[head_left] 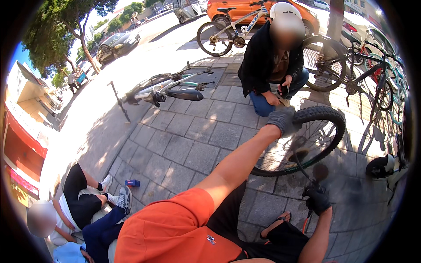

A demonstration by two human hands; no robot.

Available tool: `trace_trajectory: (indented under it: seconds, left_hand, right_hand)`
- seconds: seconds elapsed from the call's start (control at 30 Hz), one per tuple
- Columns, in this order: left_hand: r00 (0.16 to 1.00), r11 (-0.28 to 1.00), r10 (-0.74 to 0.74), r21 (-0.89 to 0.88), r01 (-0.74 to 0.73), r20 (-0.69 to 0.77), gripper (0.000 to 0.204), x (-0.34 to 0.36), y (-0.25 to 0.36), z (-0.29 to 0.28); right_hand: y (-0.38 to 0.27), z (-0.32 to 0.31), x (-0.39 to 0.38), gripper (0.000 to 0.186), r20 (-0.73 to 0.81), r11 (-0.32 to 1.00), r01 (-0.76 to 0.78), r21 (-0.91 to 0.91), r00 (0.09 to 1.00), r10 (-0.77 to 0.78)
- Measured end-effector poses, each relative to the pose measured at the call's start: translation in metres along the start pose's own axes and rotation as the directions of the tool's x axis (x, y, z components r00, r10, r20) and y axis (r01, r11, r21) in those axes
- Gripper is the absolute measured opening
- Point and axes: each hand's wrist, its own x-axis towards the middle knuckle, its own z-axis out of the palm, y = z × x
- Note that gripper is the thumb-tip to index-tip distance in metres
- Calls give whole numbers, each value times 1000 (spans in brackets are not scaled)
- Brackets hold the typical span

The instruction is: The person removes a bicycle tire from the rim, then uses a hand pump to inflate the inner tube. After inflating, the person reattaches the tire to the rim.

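My left hand [283,122], in a grey glove, is closed over the top left of a bicycle wheel [323,115] with a knobbly black tyre. The wheel stands tilted in front of me, off any visible bike. My right hand [316,198], in a dark glove, is below the wheel, wrapped round a dark hand tool [308,191] whose exact kind is unclear. From it a thin black hose or rod [301,165] runs up to the spokes near the hub. An orange cord [305,224] hangs below that hand.
A person in a white helmet [274,61] crouches just beyond the wheel, holding a dark object. A bicycle [171,85] lies on the paving to the left. Parked bikes [351,83] line the right. Two seated people [94,208] are at lower left, near a small blue box [132,183].
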Motion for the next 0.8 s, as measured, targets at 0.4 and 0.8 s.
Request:
trace_trajectory:
  seconds: [0.4,0.8]
  left_hand:
    - [998,1000,15,13,-16,59,44,-4,10,-6]
    - [990,992,126,-2,-127,60,58,15,-13,28]
  right_hand:
    - [-3,0,-20,75,430,944,49,325,882,-194]
    - [21,-23,0,67,505,978,110,176,843,-186]
